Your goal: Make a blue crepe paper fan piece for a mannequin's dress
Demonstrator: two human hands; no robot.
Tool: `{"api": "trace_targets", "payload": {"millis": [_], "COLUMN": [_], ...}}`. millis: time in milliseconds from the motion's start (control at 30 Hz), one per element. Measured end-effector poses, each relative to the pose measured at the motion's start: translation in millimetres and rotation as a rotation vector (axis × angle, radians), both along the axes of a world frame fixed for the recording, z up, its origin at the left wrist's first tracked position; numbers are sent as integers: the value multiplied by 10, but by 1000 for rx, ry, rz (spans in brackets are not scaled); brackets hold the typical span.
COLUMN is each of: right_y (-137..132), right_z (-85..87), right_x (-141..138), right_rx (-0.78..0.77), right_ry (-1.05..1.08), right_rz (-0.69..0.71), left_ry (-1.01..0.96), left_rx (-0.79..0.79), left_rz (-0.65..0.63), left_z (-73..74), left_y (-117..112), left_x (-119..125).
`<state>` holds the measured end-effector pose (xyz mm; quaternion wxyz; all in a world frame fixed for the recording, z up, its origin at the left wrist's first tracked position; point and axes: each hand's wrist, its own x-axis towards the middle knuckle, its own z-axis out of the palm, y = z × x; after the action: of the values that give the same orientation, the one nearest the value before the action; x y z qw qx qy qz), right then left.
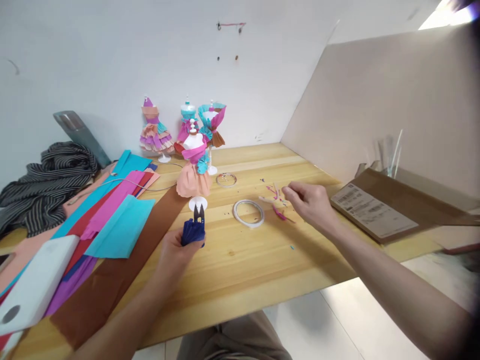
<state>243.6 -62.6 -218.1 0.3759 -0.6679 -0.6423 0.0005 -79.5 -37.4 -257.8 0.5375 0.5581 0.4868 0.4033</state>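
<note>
My left hand [180,250] is closed on a gathered piece of dark blue crepe paper [193,233] above the table's front half. Just beyond the paper, two dark pointed tips [199,213] stick up; I cannot tell whether they belong to a tool in the hand or one behind it. My right hand [309,202] hovers at the right with its fingers curled together. Whatever it may hold is hidden. Beside its fingertips lie small colored scraps [275,192] and a pink-handled tool [279,214]. Between the hands lies a white roll of tape [249,213].
Several mini dress forms wear crepe paper dresses, including a peach-skirted one [194,182] in front. Crepe strips [116,230], a white phone-like slab [37,285] and a striped cloth [48,180] fill the left. A cardboard box [397,195] stands right. A ring [226,180] lies farther back.
</note>
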Motion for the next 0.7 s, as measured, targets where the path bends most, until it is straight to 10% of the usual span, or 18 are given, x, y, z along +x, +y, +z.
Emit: {"api": "trace_targets", "payload": {"millis": [167,333,500,700], "right_y": [151,268,267,-221], "right_z": [-216,-338,-513,-562], "right_x": [215,-364,-875,-502], "right_rx": [-117,-82,-112,1], "right_ry": [-316,-407,-537,-452], "right_rz": [47,539,665,867], "left_ry": [-24,-34,-31,-86], "left_rx": [-2,-5,-23,-51], "left_rz": [28,33,43,49], "left_z": [-9,-28,-24,-7], "left_y": [-9,2,-8,-33], "left_x": [6,8,10,21]}}
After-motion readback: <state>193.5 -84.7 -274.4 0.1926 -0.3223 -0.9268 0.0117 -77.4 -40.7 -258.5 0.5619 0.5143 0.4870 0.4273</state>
